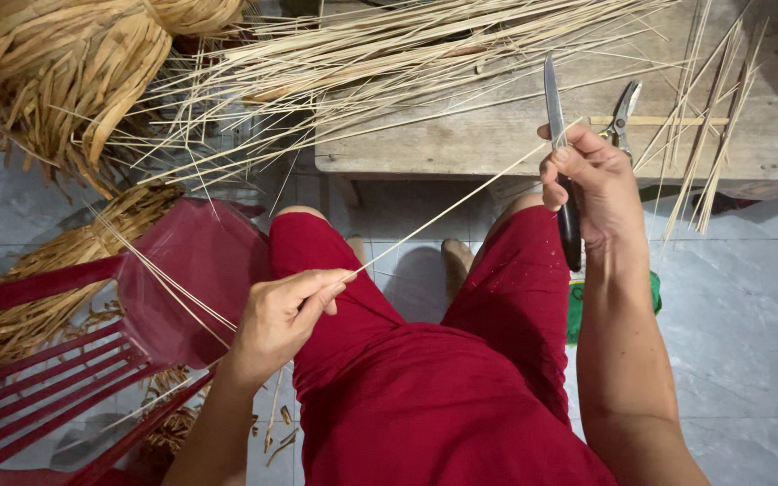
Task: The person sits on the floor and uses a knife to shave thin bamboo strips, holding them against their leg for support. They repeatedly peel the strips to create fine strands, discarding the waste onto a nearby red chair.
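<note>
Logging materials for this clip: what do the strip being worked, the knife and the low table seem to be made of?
Strip: pale, thin, probably split bamboo or rattan, matte. Knife in the right hand: grey metal blade, dull sheen; dark handle, possibly plastic. Table: bare weathered wood with visible grain. The left hand pinches the strip's near end.

1. Ahead of your knees stands a worn wooden bench (497, 144).
2. On it lie loose pale cane strips (389, 54) and metal shears (623, 112).
3. Your grey tiled floor (749, 315) carries a red plastic chair (92, 351) and dried fibre bundles (56, 81).
</note>
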